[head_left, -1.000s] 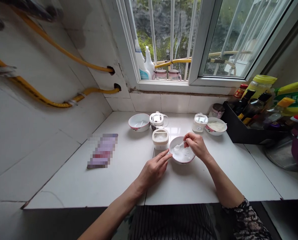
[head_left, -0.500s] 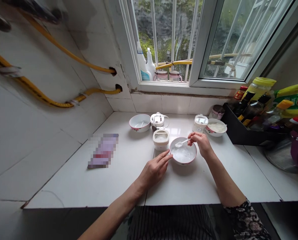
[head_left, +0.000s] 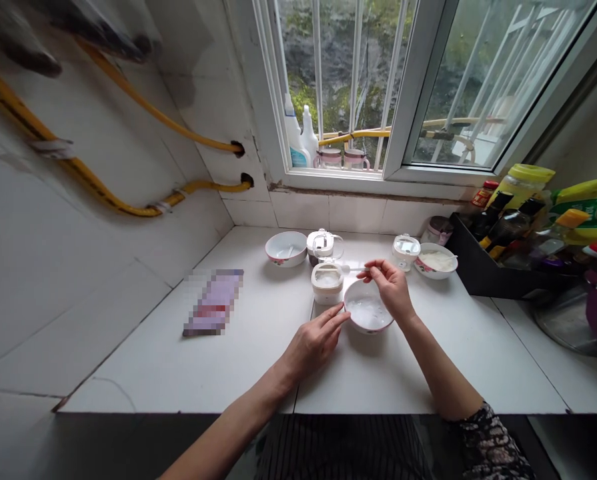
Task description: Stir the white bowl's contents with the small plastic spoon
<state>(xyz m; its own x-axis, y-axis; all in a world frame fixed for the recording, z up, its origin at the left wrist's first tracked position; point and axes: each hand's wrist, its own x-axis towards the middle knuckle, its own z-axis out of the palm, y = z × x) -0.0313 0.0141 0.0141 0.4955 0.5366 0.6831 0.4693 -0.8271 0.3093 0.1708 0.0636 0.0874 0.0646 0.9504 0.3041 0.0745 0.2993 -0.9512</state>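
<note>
A small white spoon (head_left: 351,269) is pinched by its handle in my right hand (head_left: 387,285), its head beside the rim of an open white jar (head_left: 327,283). Below that hand stands a white bowl (head_left: 367,308) with a pink rim and something whitish and wet inside. My left hand (head_left: 319,340) touches the bowl's left rim with its fingertips, the fingers stretched out and slightly apart. Behind the open jar is a second lidded jar (head_left: 321,247), and left of that a bowl (head_left: 286,249) with a spoon in it.
At the right are a clear-lidded jar (head_left: 405,251), a bowl of white grains (head_left: 435,261), a dark lidded jar (head_left: 437,230) and a black box (head_left: 498,277) of bottles. A pixelated purple item (head_left: 214,302) lies at the left. A pot (head_left: 568,320) stands far right.
My right hand has lifted the spoon out of the bowl and moved it up and left to the open jar. My left hand stays at the bowl's rim. The view has shifted slightly.
</note>
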